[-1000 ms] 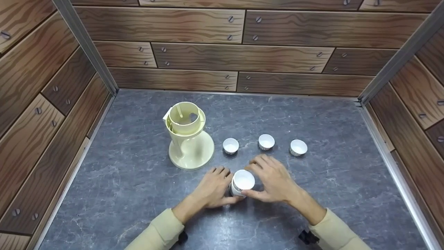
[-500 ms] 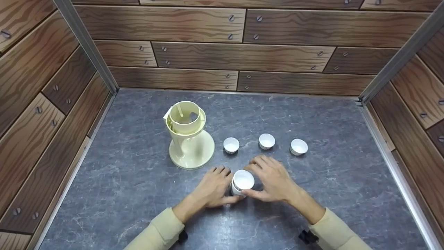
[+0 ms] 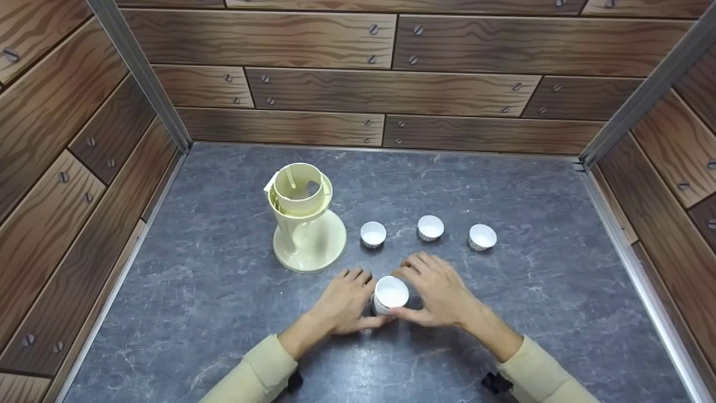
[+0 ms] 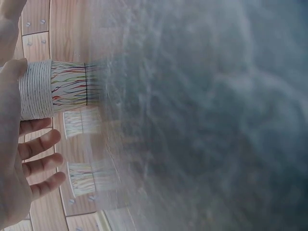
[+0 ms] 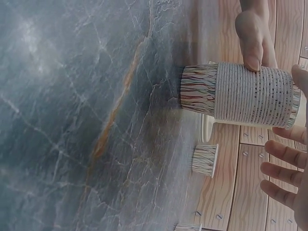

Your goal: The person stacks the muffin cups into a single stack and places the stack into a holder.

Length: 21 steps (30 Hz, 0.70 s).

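Now gripping the stack of cups [image 5: 240, 94] toward six o'clock on the worktop [image 3: 184, 280] with left hand [image 3: 347, 300] from nine, pinching with right hand [image 3: 441, 291] from three the top cup [image 3: 391, 291], seated slightly lower than a second ago, probably nesting deeper.

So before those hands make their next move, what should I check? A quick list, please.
1. Left hand holding the cup stack by its side: ok.
2. Right hand on the stack, with its thumb near the top rim: ok.
3. Stack upright with its base on the table: ok.
4. Top cup fully nested: cannot tell; the right hand covers part of its rim.
5. Left loose cup, middle loose cup and right loose cup upright, apart from the stack: ok.
6. Cream stand upright, apart from both hands: ok.
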Motion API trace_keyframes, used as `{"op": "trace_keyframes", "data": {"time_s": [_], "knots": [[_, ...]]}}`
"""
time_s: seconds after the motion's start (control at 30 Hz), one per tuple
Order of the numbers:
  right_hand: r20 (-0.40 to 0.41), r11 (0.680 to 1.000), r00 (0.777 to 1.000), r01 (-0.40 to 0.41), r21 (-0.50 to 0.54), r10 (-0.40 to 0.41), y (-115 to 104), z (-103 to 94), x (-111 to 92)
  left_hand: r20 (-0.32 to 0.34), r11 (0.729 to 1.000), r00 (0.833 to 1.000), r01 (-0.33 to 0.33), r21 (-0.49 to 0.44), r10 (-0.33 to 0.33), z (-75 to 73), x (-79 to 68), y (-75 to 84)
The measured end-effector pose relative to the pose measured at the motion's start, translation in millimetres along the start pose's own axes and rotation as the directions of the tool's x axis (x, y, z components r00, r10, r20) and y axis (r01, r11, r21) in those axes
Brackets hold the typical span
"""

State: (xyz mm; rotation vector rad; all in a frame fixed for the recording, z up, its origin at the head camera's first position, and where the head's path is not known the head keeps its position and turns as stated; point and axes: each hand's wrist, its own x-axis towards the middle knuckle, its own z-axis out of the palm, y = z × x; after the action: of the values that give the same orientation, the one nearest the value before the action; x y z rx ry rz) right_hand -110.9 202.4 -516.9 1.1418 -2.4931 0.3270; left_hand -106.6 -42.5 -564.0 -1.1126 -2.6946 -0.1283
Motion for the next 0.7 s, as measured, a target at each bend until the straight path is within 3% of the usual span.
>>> {"op": "trace_keyframes", "data": {"time_s": [0.47,0.7], "knots": [[0.029,1.000,1.000,-0.006,0.010,0.005,0.2,1.2,-1.7,-0.022,1.000,1.000,-0.011,0.006,0.011,-0.8,0.0,0.1],[0.028,1.000,1.000,-0.006,0.001,0.006,0.3,3.0,-2.6,0.020,1.000,1.000,0.003,0.002,-0.003,-2.4,1.2,0.3]]}}
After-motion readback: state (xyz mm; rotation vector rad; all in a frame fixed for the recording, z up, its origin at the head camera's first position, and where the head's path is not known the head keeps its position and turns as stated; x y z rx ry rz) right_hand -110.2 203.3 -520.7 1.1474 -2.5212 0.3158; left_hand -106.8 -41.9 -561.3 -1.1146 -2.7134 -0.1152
